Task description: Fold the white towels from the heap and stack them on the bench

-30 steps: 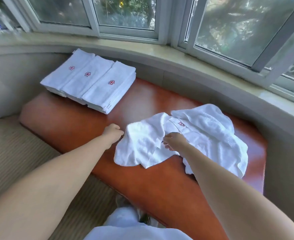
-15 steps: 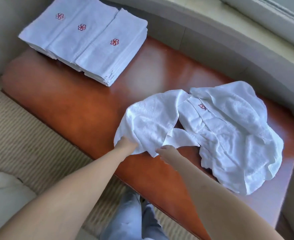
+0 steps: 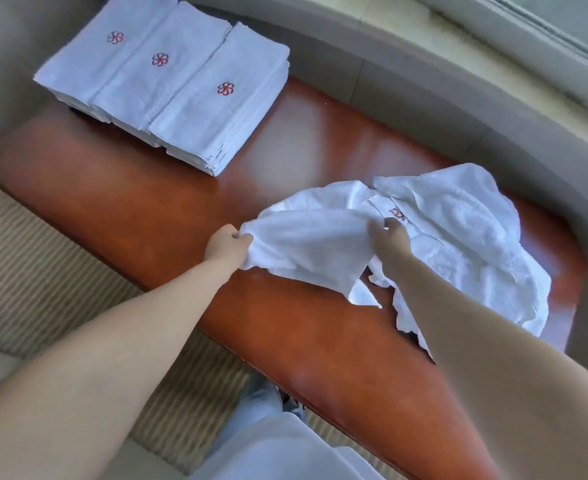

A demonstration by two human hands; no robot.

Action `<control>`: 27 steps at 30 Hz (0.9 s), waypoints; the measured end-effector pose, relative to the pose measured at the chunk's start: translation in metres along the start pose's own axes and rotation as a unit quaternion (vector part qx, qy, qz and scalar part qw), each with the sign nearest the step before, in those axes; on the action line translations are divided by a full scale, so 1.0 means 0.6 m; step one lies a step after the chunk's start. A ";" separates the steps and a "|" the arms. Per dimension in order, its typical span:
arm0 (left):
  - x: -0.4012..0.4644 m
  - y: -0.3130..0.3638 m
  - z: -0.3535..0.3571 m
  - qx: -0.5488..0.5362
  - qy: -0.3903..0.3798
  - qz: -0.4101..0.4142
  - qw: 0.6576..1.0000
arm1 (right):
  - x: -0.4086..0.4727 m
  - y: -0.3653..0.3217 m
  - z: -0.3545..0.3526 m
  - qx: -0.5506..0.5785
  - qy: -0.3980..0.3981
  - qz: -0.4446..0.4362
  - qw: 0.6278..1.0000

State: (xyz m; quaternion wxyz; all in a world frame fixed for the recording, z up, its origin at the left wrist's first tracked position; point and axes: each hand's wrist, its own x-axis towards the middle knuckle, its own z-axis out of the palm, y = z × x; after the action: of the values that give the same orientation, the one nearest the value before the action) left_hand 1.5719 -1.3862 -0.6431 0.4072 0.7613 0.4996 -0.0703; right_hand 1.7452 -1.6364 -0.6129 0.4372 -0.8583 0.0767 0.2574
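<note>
Head view, left hand (image 3: 228, 244) and right hand (image 3: 391, 235) each gripped the white towel (image 3: 306, 247), stretched above the bench (image 3: 167, 216), heap (image 3: 465, 244) just beside.

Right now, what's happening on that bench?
A person is pulling one crumpled white towel out of the loose heap of white towels on the glossy red-brown bench. The left hand grips its left edge and the right hand holds its right edge, stretching it between them. Three stacks of folded white towels with red flower emblems sit at the bench's far left end.
</note>
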 end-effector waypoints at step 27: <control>-0.070 0.139 -0.147 -0.010 -0.006 0.142 0.990 | -0.036 -0.146 -0.191 0.075 -0.003 0.037 0.997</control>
State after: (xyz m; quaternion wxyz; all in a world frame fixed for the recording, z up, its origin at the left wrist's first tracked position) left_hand 1.5932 -1.3693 -0.5173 0.4235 0.8201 0.3848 -0.0111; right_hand 1.8007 -1.6760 -0.4840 0.4908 -0.8189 0.1257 0.2697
